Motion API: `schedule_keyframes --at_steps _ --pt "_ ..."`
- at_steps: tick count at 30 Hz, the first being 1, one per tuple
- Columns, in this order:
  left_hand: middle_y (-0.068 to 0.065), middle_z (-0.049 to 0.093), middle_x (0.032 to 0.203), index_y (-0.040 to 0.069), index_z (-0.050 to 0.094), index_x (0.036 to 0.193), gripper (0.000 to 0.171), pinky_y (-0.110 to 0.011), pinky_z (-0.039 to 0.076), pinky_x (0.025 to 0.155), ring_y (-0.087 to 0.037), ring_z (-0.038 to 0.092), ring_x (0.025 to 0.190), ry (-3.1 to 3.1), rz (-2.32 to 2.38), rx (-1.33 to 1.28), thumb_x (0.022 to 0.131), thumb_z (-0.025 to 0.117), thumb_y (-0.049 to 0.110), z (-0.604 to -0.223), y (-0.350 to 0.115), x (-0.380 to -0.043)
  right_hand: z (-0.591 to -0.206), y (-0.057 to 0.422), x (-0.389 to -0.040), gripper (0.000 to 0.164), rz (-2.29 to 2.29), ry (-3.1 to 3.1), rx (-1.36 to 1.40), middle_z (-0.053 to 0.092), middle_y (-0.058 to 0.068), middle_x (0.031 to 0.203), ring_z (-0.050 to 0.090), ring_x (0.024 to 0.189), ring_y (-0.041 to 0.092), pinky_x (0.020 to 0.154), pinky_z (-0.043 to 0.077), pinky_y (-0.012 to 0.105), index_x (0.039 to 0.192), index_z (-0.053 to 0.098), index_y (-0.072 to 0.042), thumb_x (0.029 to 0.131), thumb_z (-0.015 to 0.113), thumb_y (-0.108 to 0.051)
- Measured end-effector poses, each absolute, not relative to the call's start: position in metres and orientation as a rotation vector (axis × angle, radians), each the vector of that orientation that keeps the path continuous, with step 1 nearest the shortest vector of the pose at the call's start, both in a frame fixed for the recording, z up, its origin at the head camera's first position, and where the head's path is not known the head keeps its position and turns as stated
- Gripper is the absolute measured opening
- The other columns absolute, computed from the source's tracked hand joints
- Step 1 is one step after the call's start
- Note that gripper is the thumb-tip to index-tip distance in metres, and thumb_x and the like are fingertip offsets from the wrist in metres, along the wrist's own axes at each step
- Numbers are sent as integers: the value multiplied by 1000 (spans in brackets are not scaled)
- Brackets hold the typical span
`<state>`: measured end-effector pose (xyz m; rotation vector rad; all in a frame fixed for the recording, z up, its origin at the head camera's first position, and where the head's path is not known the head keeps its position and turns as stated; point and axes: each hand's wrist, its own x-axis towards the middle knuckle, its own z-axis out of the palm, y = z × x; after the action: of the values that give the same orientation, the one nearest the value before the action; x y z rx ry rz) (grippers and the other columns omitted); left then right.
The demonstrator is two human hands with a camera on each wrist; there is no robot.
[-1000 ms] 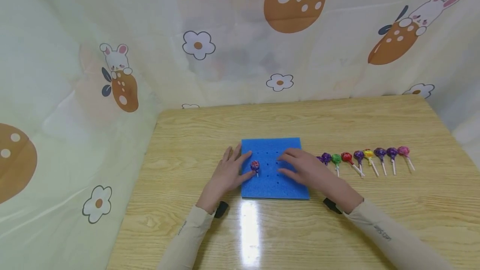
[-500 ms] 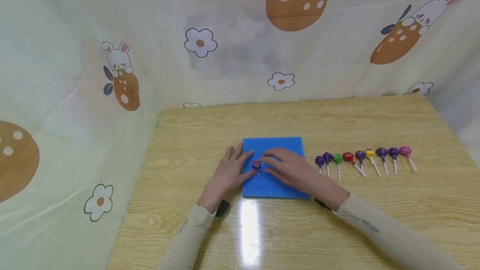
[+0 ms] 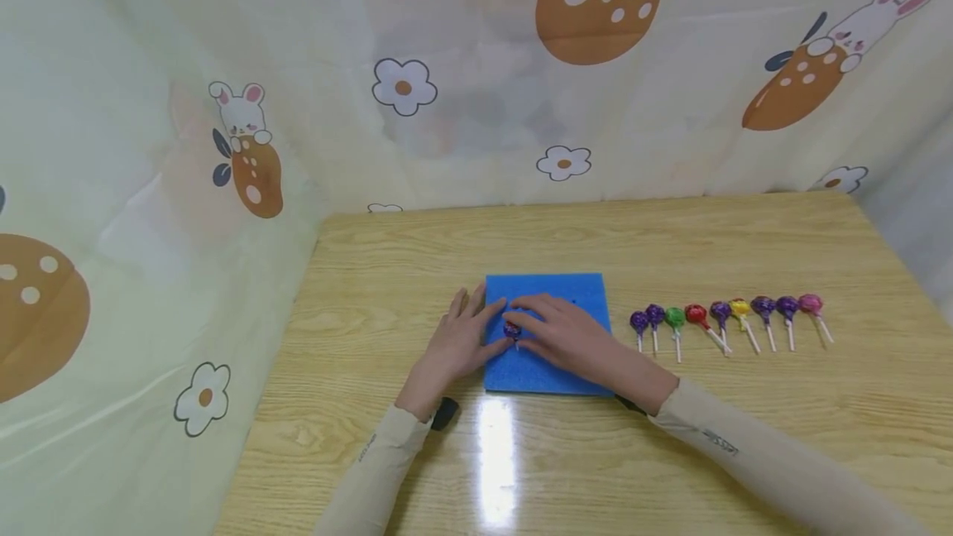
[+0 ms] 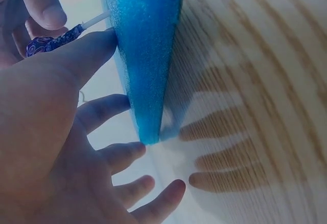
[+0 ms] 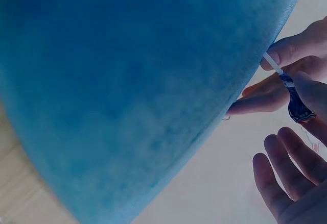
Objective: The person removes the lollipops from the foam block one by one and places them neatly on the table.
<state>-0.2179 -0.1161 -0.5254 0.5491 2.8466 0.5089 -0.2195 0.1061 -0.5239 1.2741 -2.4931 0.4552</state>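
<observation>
A blue foam block (image 3: 547,372) with small holes lies flat on the table. One lollipop (image 3: 511,329) in a purple wrapper stands in its left part, the white stick (image 4: 96,20) entering the foam. My left hand (image 3: 456,344) rests spread at the block's left side, thumb and index finger touching the foam on either side of the stick. From the right, my right hand (image 3: 569,337) reaches over the block. Its thumb and index finger pinch the wrapped lollipop; the other fingers are extended in the right wrist view. This hand covers many of the holes.
To the right of the block, several lollipops lie in a row, from a purple one (image 3: 639,321) past a green one (image 3: 674,317) to a pink one (image 3: 811,304). The wooden table (image 3: 417,246) meets a patterned curtain (image 3: 476,122) at the back.
My right hand has moved left across the block to the standing lollipop, and its fingers have come together around the candy. The left hand has stayed in place.
</observation>
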Motion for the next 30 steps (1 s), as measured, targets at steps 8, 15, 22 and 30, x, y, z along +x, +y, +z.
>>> schedule_keyframes --at_steps 8,15,22,30 --pt "-11 14 170 26 37 157 68 -69 31 113 -43 10 155 2859 486 551 98 56 55 -527 -115 -219 -525 105 -221 39 476 -2504 1268 63 7 131 62 121 25 98 54 45 128 66 -14 92 75 -22" --pt "-10 14 170 27 38 157 67 -69 32 113 -42 10 155 2860 496 551 98 56 54 -531 -115 -221 -527 107 -222 36 492 -2464 1275 64 5 127 63 119 23 97 54 43 126 68 -13 91 75 -19" --pt "-10 14 170 26 37 157 68 -69 31 113 -42 10 156 2852 506 548 98 56 55 -532 -114 -221 -525 109 -222 34 515 -2419 1267 65 6 124 64 116 25 96 55 43 122 68 -14 89 77 -18" --pt "-10 12 170 26 36 157 69 -69 29 114 -42 8 156 2844 509 548 98 57 54 -532 -115 -220 -519 112 -223 36 573 -2381 1273 66 7 121 65 112 25 94 56 42 122 69 -11 88 78 -18"
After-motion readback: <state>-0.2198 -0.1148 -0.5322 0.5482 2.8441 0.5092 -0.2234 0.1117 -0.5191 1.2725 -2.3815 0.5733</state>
